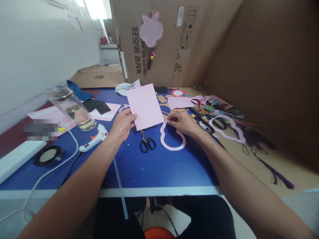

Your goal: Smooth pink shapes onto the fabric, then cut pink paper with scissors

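My left hand (125,123) pinches the left edge of a pink sheet of paper (146,108), which is raised above the blue table. To its right, my right hand (180,122) has thumb and finger closed on the top of a pink gourd-shaped paper outline (183,142), whose middle is cut out. Black-handled scissors (147,145) lie just below the sheet, their blades partly hidden by it. Close by my left forearm rests a white hot glue gun (96,138), with a clear glue stick (120,189) hanging over the table edge.
A glass jar of yellowish liquid (74,109) stands at left, near a roll of black tape (50,156) and a white cable. Paper scraps, another pink outline (238,129) and a purple tassel (279,177) lie at right. A cardboard wall (169,63) rises behind, with a pink ornament (151,30).
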Available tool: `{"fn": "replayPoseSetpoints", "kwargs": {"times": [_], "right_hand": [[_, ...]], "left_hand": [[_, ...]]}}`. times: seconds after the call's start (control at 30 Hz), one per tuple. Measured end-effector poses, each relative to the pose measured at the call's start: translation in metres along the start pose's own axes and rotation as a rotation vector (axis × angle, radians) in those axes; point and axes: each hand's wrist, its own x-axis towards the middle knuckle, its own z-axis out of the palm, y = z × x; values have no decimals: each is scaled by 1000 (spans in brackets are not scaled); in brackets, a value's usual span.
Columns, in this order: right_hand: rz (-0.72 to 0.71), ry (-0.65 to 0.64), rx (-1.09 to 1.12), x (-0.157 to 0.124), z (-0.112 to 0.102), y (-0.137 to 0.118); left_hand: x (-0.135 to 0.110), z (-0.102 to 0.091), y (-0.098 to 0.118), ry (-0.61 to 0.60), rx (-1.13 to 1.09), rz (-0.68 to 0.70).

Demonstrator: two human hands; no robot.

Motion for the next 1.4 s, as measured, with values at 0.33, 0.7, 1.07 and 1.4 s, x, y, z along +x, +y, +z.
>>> {"fn": "replayPoseSetpoints", "kwargs": {"times": [0.33,0.7,1.07,1.4], "right_hand": [[5,-8,-6,0,-2,-3],[-8,10,-2,0,-2,-2],[5,27,-11,-2,-2,-5],[4,33,-28,-2,-3,-5]], "left_hand": [[-1,2,1,1,1,2],[-1,1,2,-6,3,13],[-1,1,0,-23,8,25],[-1,2,2,-10,2,5]]}}
